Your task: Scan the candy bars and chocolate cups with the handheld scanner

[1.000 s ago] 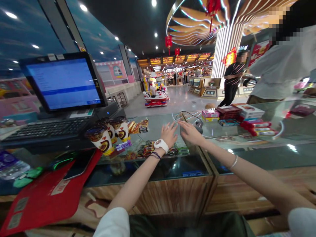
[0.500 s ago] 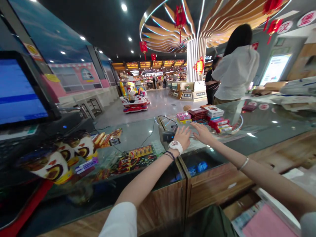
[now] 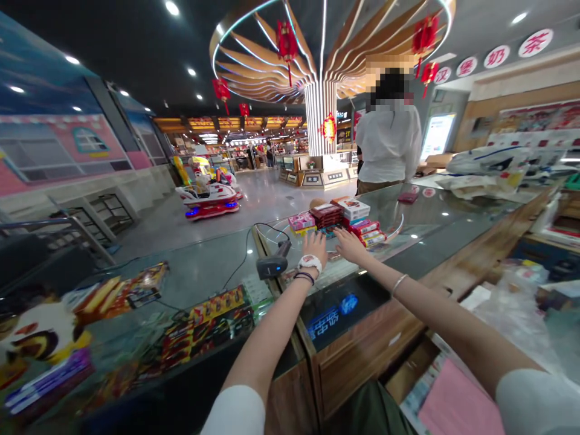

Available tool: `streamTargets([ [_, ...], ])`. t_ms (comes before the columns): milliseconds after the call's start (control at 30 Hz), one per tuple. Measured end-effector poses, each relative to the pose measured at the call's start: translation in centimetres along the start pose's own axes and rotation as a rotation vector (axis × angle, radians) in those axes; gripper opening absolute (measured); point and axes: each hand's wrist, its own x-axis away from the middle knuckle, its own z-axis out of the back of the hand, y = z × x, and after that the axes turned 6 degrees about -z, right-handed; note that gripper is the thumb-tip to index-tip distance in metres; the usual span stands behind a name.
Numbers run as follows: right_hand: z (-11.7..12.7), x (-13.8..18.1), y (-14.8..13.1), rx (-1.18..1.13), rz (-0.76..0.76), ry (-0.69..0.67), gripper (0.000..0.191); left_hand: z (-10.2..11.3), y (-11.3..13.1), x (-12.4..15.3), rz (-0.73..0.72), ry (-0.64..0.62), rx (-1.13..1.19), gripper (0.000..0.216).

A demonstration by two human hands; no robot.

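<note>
Both arms reach forward over a glass counter (image 3: 317, 275). My left hand (image 3: 315, 246), with a white watch (image 3: 310, 261) on its wrist, is open, fingers apart, and holds nothing. Beside it my right hand (image 3: 351, 246) is also open, its fingers stretched toward the packets. Just beyond the fingertips sit a pink box (image 3: 301, 222), a stack of dark red packs (image 3: 325, 214), a white box (image 3: 355, 208) and several red packets (image 3: 368, 232). Whether the fingertips touch any of them I cannot tell. Left of my left hand lies a black corded barcode scanner (image 3: 272, 266).
Snack packs (image 3: 206, 320) lie under or on the counter's left part, with purple packets (image 3: 49, 380) nearer. A person in a white shirt (image 3: 389, 145) stands across the counter. At lower right is an open drawer with a pink item (image 3: 460, 399). Plastic bags (image 3: 507, 308) lie right.
The view has turned to the right, so the monitor at left is out of sight. The scanner shows more fully beside my left hand. Both hands stay open near the packets.
</note>
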Motion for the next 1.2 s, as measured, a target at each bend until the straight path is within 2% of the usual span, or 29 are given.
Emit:
streamTargets([
  [133, -1.0, -0.5, 0.1, -0.029, -0.020, 0.009, 0.059, -1.1, 0.0, -1.3, 0.035, 0.004, 0.022, 0.060],
  [333, -1.1, -1.8, -0.5, -0.019, -0.057, -0.007, 0.063, -2.5, -0.4, -2.7, 0.048, 0.022, 0.045, 0.060],
  [500, -1.0, -2.0, -0.8, 0.005, -0.065, -0.033, 0.062, -2.6, -0.7, -2.7, 0.067, -0.026, 0.085, 0.057],
  [633, -0.9, -2.0, -0.7, 0.007, -0.083, -0.066, 0.059, -2.1, -0.4, -2.3, 0.069, 0.003, 0.081, 0.050],
  [767, -0.8, -2.0, -0.4, -0.020, -0.026, -0.043, 0.055, -1.4, -0.3, -2.0, 0.068, 0.044, 0.034, 0.035],
  [1000, -0.3, -1.8, -0.1, -0.077, 0.126, 0.038, 0.045, -0.6, -1.6, -1.4, 0.085, 0.056, 0.034, 0.027],
  [1200, 0.4, -1.2, -0.4, -0.067, 0.200, 0.057, 0.037, -0.2, -2.2, -0.9, 0.015, -0.027, 0.002, 0.022],
])
